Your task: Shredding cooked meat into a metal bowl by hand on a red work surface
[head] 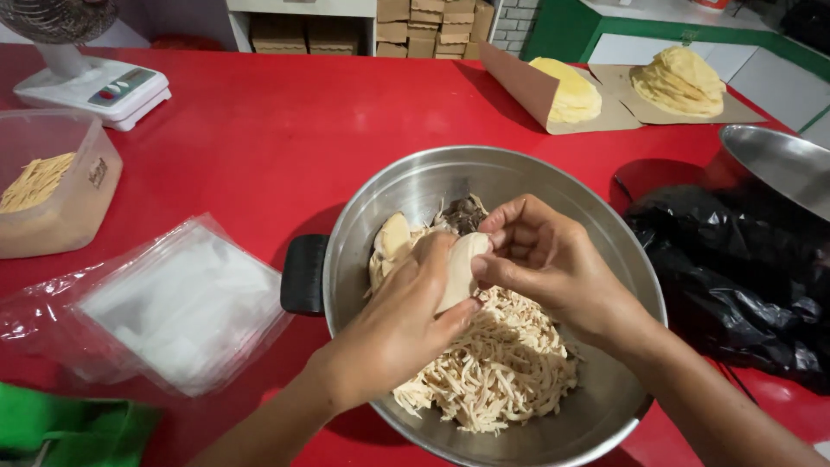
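1. Your left hand (406,316): over the steel bowl (605,251), fingers curled round a pale, flat piece of food (460,270), thumb side pressed against it.
2. Your right hand (545,259): just beside the left, fingertips (494,245) pinched on the upper edge of the same pale piece. Both hands are closed on it together, touching each other.
3. Pale piece of food: held above the bowl's middle, upright between your two hands, clear of the heap below.
4. Steel bowl: on the red table (277,130), directly in front of you. It holds a heap of pale shredded strips (501,363), a few whole pale pieces (391,238) at the far left side and some darker scraps (462,212) at the back.
5. Black handle (303,274): against the bowl's left rim.
6. Stack of clear plastic bags (173,303): on the table, left of the bowl.
7. Clear tub (52,186): far left, with yellowish strips inside.
8. Digital scale (95,86): top left, behind the tub.
9. Black plastic bag (735,277): right of the bowl, crumpled.
10. Second steel bowl (778,164): right edge, partly seen.
11. Two cardboard sheets (622,95): far side, each bearing a yellow mound (679,79).
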